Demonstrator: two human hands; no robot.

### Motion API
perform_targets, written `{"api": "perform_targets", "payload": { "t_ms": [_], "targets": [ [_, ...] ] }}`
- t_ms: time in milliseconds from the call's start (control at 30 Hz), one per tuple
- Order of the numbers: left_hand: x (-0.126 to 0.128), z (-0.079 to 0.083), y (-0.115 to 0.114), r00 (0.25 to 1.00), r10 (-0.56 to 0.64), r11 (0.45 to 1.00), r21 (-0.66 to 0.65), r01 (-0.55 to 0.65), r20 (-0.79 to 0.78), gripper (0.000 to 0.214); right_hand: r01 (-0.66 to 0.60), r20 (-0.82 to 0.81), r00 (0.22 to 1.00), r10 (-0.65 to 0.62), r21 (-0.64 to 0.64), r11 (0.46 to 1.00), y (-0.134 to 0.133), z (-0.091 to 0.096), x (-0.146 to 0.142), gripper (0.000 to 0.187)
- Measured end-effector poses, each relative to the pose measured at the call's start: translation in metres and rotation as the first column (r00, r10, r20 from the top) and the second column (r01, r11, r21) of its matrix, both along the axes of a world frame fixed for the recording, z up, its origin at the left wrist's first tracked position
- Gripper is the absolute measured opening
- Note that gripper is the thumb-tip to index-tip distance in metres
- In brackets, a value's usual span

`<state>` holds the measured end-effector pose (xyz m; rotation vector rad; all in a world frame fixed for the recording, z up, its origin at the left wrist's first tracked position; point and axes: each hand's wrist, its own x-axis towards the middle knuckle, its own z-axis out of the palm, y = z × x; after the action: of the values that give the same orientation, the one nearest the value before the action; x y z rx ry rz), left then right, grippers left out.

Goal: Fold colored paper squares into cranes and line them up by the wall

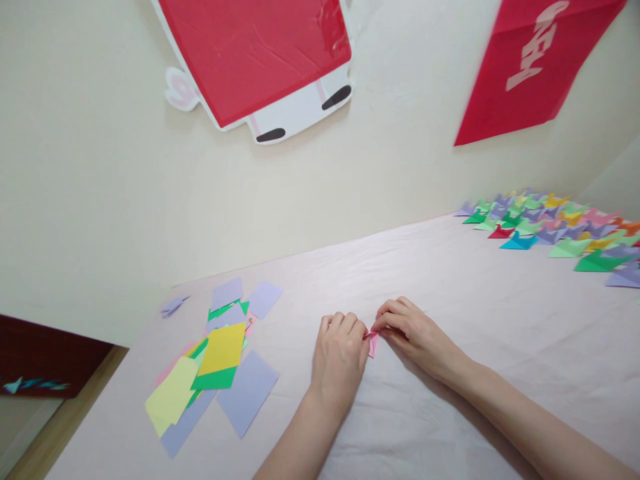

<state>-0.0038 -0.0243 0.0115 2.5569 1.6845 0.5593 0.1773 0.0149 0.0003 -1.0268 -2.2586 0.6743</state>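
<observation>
A small pink folded paper lies on the pale table cover between both hands. My left hand has its fingers curled and pinches the paper's left side. From the right, my right hand pinches the same paper with its fingertips pressed together. Most of the paper is hidden under the fingers.
A loose pile of coloured paper squares, yellow, green and lilac, lies to the left. Several folded paper pieces in many colours sit at the far right. A lilac folded piece lies near the wall. Red posters hang above.
</observation>
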Motion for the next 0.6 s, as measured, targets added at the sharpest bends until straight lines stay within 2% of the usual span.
{"api": "perform_targets", "payload": {
  "t_ms": [300,600],
  "targets": [
    [0.000,-0.001,0.005,0.996,0.040,0.998,-0.055,-0.035,0.084,0.012,-0.056,0.008,0.998,0.058,-0.150,0.987,0.014,0.009,-0.002,0.012],
    [-0.002,-0.003,0.006,0.992,0.057,0.994,-0.099,-0.046,0.113,0.010,-0.050,0.020,0.998,0.054,-0.158,0.986,0.017,0.010,-0.005,0.012]
  ]
}}
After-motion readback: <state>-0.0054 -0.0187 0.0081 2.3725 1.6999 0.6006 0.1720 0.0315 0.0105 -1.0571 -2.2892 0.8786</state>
